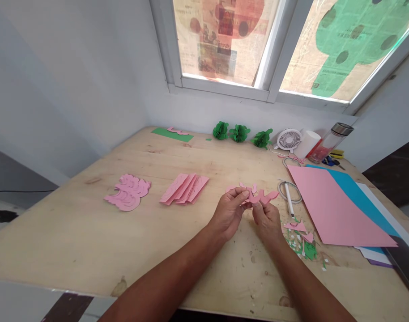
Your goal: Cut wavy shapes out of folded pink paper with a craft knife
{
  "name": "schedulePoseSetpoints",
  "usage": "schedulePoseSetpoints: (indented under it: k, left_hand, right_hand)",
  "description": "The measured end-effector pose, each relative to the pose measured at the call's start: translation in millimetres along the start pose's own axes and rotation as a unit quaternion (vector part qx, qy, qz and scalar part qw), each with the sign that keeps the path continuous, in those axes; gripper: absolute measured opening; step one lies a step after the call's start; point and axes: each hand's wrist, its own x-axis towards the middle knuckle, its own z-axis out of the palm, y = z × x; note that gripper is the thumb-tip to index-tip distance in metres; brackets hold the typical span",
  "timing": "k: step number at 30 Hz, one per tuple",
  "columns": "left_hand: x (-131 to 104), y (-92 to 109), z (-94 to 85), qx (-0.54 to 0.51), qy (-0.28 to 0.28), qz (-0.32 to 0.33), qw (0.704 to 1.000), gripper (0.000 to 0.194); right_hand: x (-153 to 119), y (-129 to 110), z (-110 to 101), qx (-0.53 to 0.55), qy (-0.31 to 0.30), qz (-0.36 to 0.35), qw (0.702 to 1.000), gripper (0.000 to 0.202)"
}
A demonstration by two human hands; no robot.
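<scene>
A pink paper cutout (265, 197) with a wavy edge is held up a little above the table. The thumb and fingers of my left hand (232, 210) pinch its left part. My right hand (267, 218) is closed on its lower edge, close beside the left one. Just behind the fingers, more pink paper pieces (254, 188) show, partly hidden. To the left lie folded pink paper strips (184, 189) with drawn outlines. Farther left is a pile of scalloped pink paper shapes (129, 192).
Paper scraps (304, 246), a white pen (289, 200) and pink sheets (338, 205) lie at the right. Along the wall stand green paper trees (240, 133), a small fan (289, 140) and a bottle (330, 143). A green strip (172, 134) lies at the back left.
</scene>
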Motion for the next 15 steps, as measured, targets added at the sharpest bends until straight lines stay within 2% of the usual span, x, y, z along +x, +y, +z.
schedulePoseSetpoints:
  k: [15]
  left_hand:
    - [-2.6, -1.1, 2.5, -0.023, -0.003, -0.012, 1.000, 0.012]
  right_hand:
    - [0.0, 0.2, 2.5, 0.024, 0.008, -0.009, 1.000, 0.042]
